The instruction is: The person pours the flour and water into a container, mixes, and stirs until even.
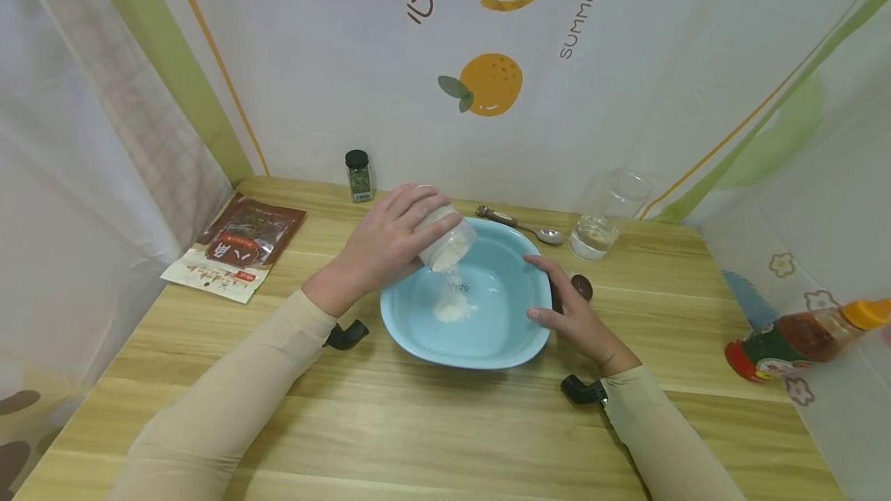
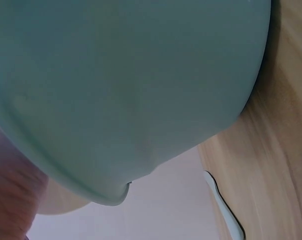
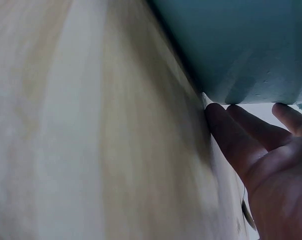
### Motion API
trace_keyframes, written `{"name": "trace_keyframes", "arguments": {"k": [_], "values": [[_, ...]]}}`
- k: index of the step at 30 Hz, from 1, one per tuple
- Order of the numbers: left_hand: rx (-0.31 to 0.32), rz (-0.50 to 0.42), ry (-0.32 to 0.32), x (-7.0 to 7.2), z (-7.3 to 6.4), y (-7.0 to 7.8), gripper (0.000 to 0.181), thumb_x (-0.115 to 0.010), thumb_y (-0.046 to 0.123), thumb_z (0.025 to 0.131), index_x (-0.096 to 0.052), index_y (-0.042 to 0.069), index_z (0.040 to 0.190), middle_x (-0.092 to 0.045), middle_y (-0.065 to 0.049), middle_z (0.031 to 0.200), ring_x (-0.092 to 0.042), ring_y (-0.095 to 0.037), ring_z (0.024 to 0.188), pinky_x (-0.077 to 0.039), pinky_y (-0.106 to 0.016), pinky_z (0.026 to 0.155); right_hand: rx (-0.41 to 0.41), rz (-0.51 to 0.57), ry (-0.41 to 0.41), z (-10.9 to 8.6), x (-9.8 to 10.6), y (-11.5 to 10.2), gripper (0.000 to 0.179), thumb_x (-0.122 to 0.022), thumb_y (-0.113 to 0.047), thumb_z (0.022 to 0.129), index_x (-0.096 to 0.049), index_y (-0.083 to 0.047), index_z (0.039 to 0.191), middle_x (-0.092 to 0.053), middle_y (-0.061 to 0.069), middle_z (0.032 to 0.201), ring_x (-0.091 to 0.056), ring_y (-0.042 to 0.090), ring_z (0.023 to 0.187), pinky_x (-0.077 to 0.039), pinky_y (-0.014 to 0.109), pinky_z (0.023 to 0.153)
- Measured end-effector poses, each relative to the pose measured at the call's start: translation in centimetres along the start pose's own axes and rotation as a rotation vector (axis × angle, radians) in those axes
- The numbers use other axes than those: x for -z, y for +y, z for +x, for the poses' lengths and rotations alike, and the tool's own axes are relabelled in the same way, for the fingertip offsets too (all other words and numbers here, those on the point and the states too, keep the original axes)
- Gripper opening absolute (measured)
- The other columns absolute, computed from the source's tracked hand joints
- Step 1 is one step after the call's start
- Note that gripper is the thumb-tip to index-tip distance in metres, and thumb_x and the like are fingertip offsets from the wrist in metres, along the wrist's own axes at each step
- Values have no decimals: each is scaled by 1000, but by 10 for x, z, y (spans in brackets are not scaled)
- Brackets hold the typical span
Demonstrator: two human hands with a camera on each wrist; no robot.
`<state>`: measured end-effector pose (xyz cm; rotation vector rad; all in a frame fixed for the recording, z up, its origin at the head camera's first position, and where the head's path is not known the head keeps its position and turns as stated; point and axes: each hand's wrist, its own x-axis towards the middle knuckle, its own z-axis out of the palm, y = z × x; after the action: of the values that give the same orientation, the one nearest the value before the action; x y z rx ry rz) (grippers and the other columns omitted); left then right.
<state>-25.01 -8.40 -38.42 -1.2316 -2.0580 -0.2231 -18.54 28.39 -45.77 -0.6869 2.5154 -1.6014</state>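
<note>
Blue basin (image 1: 511,331) catches white powder (image 1: 452,306) from a tilted jar (image 1: 462,236) the left hand (image 1: 390,234) grips; the right hand (image 1: 576,318), fingers spread, touches the basin.

**White powder (image 1: 452,306) is falling into a light blue, rounded-square plastic basin (image 1: 511,315)**

The basin is standing with its wide mouth facing up. A small, clear, round-mouthed container (image 1: 465,239) is tilting over the basin's far-left part, its opening pointing down into it. Some powder is still lying inside the container near its lip; a loose stream is dropping from there, and a small, uneven heap is forming on the basin's floor, left of its middle.
</note>
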Motion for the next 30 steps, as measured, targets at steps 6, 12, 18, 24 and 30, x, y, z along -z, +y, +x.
{"name": "trace_keyframes", "arguments": {"k": [6, 12, 18, 24, 30], "values": [[48, -40, 8, 0, -2, 0, 82, -102, 13, 78, -63, 11, 150, -65, -18, 149, -56, -40, 142, -41, -54, 125, 4, 12, -4, 1, -1, -1, 80, -71, -14, 101, -35, -16, 172, -26, 18, 178, -37, 46, 155, -46, 23, 108], [100, -78, 30, 0, -5, -1, 87, -104, 15, 73, -62, 9, 148, -65, -19, 147, -57, -42, 139, -45, -55, 120, 1, 8, 1, 0, -1, -1, 80, -71, -15, 101, -35, -16, 172, -27, 18, 178, -36, 46, 156, -47, 24, 108], [164, -95, 47, 0, -8, -5, 91, -106, 15, 70, -60, 8, 149, -65, -18, 146, -57, -42, 138, -35, -63, 127, 4, 24, -2, 0, -1, 0, 80, -71, -13, 101, -35, -15, 172, -26, 17, 179, -36, 46, 156, -48, 24, 108], [202, -137, 89, 2, -11, -10, 93, -107, 15, 69, -61, 6, 149, -65, -18, 144, -57, -43, 135, -36, -64, 126, 1, 23, -2, 0, -1, 1, 80, -71, -14, 101, -35, -16, 172, -25, 17, 179, -36, 45, 156, -47, 23, 108], [261, -187, 110, 7, -14, -15, 92, -106, 13, 67, -62, 2, 147, -66, -18, 142, -57, -42, 135, -42, -57, 121, 5, 14, 0, 0, -1, 1, 79, -70, -14, 101, -35, -15, 172, -25, 17, 179, -35, 46, 157, -43, 23, 111]]}}
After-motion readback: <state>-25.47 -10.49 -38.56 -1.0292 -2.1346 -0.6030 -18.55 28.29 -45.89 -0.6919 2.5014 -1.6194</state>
